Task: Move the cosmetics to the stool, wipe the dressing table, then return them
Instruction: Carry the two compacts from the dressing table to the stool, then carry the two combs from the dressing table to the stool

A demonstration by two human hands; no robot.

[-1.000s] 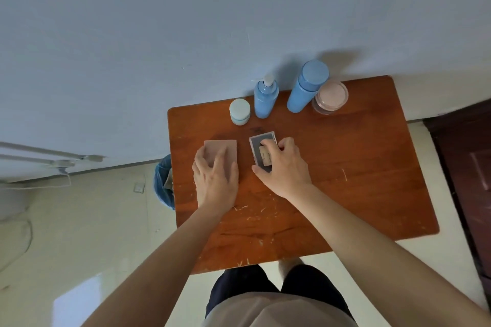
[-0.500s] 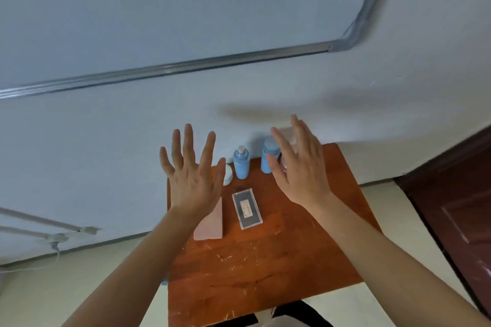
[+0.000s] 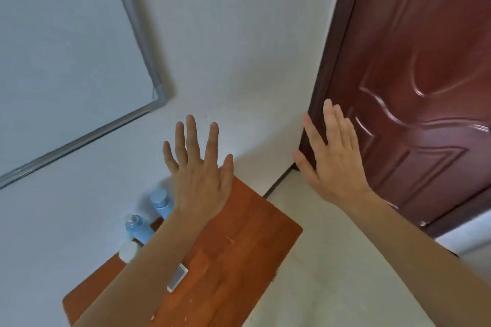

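The brown wooden dressing table (image 3: pixel 239 255) lies low in the head view, seen at a slant. Along its wall side stand a blue capped bottle (image 3: pixel 160 200), a blue pump bottle (image 3: pixel 136 228) and a small pale jar (image 3: pixel 128 251), each partly hidden by my left forearm. A flat grey compact (image 3: pixel 177 277) peeks out beside that forearm. My left hand (image 3: pixel 198 172) is raised above the table, fingers spread, holding nothing. My right hand (image 3: pixel 332 159) is raised to the right of the table, in front of the door, fingers straight and empty.
A dark red panelled door (image 3: pixel 414 87) fills the right side. A pale wall with a grey conduit pipe (image 3: pixel 138 34) runs behind the table. Light floor tiles (image 3: pixel 332 273) lie to the right of the table. No stool is in view.
Both hands let go of the flat items on the table and rose with fingers spread. The view swung up and to the right, bringing the door in.
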